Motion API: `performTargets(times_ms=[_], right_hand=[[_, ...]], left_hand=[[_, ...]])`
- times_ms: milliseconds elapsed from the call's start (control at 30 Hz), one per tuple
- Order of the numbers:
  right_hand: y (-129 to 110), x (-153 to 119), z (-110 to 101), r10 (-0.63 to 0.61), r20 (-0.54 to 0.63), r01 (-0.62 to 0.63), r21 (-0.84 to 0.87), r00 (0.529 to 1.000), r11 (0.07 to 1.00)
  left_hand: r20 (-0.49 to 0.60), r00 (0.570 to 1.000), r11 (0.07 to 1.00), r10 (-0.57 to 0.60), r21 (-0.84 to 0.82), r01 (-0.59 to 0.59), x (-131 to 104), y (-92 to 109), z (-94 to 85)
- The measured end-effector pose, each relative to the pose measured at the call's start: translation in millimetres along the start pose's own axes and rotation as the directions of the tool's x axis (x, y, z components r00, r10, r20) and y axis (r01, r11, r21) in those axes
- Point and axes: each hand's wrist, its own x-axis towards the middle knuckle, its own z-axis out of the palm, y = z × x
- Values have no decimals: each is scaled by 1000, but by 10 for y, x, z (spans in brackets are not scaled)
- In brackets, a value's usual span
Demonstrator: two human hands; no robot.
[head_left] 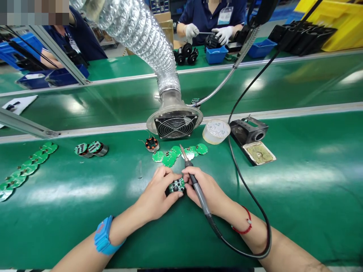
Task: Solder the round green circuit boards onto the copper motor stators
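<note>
Between thumb and fingers, my left hand (160,190) grips a round green circuit board (177,185) with dark components on its top. Whether a motor part sits under this board is hidden. My right hand (205,189) is closed around a soldering iron (198,190), its tip pointing up and away from me; the fingertips of this hand reach the board's right edge. Just beyond both hands lies a loose group of round green boards (169,158). A motor stator with copper windings (152,144) stands at their left.
A fume extractor fan (177,126) hangs over the bench on a foil duct (147,41). To its right are a round white container (216,132) and an iron stand with sponge (259,153). Board-topped motors (98,148) and a board row (27,167) lie left. A gloved co-worker (212,22) sits opposite.
</note>
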Motion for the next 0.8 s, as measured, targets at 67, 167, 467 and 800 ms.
performTargets(times_ms=[67,167,467,800], right_hand=[[12,1,-5,11,-6,-11,11,1000,1000],[10,-3,-11,65,-31,-63,53,997,997],[-169,-40,79,238,-39,-227,177,971,958],[-139,-33,160,239,-94,-212,238,966,948]], left_hand=[[-21,1000,1000,-20,14,21,5,-5,24],[-117,990,997,-76,20,79,-3,-5,62],[-135,975,973,-176,-175,151,-25,37,51],[-139,968,933,-209,-326,154,68,-37,78]])
